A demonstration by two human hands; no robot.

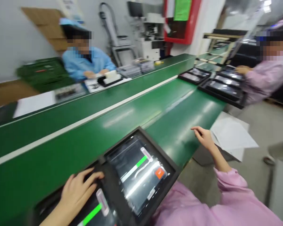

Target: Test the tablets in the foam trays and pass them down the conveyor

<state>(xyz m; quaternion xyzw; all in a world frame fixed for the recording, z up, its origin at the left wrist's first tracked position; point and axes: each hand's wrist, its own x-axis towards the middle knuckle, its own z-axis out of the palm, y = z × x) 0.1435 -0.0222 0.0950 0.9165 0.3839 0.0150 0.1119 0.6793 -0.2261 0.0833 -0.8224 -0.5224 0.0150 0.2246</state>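
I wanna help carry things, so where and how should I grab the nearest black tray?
Probably by the outer rim at the right end of the nearest black tray, coming from the right: it lies flat, and that edge is uncovered, with the shiny panel set inside.

The table (113,122) is deep green, with a long white stripe (89,123). The nearest tray (113,179) is charcoal black; the panel (119,150) inside is dark with a silvery sheen, marked by an orange-red square (159,173), a bright green strip (141,161) continuing in white, and a pale pink label (146,153). The person's sleeve (231,185) is plain pink; a co-worker's coat (73,62) is light blue. The cabinet (196,15) is red, its sheet (182,10) lime green, and the cardboard (46,25) brown.
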